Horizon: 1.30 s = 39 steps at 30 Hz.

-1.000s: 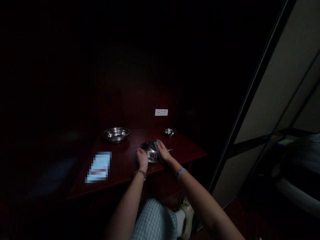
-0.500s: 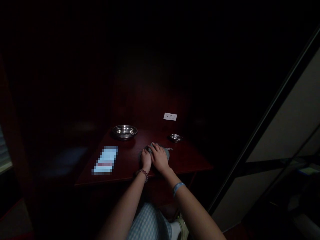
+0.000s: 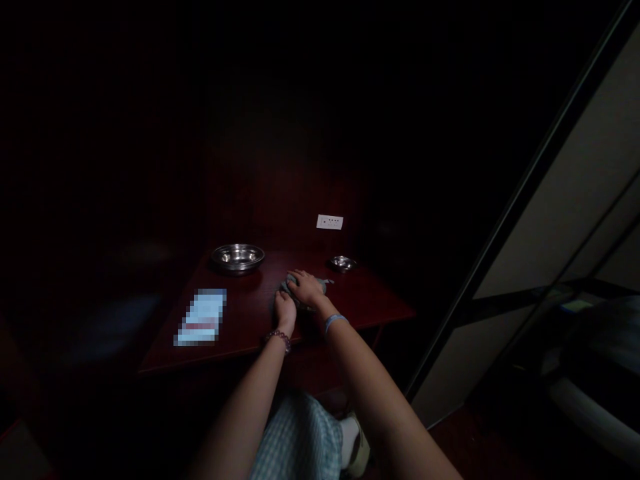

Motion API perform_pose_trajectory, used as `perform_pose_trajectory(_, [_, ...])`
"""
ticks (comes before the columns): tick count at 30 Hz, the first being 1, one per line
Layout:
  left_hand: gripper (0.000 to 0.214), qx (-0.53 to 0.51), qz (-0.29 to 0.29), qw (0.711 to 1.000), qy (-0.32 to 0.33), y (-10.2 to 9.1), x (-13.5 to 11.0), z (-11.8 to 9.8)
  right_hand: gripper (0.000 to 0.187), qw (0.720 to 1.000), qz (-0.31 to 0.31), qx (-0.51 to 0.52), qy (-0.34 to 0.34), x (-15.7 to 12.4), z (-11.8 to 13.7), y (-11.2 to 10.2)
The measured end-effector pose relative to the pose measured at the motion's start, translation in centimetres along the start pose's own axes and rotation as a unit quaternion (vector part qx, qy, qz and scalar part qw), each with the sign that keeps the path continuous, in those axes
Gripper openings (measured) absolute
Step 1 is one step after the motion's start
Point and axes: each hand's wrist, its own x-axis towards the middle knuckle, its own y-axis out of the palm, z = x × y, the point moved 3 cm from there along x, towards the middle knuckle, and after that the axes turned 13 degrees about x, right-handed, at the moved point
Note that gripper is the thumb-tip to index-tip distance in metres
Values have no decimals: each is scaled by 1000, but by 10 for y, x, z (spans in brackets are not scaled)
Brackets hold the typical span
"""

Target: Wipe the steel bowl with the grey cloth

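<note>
A bunched grey-blue cloth (image 3: 291,279) lies on the dark red tabletop (image 3: 250,320), under and between my hands. My left hand (image 3: 285,310) is at its near left side, with the fingers closed on the edge. Across the top lies my right hand (image 3: 306,288), its fingers curved over the fabric and covering much of it. A loose end sticks out to the right. The two hands touch or nearly touch each other, and the undersides of the fingers are hidden.
Shallow metal bowls (image 3: 237,259), apparently stacked, stand at the back left. A small metal bowl (image 3: 343,264) is at the back right, below a white wall socket (image 3: 330,222). Toward the left edge lies a pixelated light-blue rectangle (image 3: 203,317). A framed pale panel (image 3: 540,220) slants up on the right.
My right hand has shifted over the cloth, and its fingers are now more bunched around it. The whole view has turned slightly; the bowls stay where they were on the table.
</note>
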Motion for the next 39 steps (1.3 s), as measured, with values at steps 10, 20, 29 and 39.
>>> perform_pose_trajectory(10, [21, -20, 21, 998, -46, -10, -11, -14, 56, 994, -7, 90, 69, 16, -34, -11])
perform_pose_trajectory(20, [24, -10, 5, 998, -55, -14, -11, -16, 62, 961, -102, 254, 50, -23, -86, 0])
perform_pose_trajectory(29, [23, -21, 22, 999, -36, -17, -14, -21, 60, 931, -180, 314, 38, -43, -92, 6])
perform_pose_trajectory(39, [23, 14, -1, 1000, -20, -14, -11, -17, 55, 969, -158, 164, -97, -59, -63, 3])
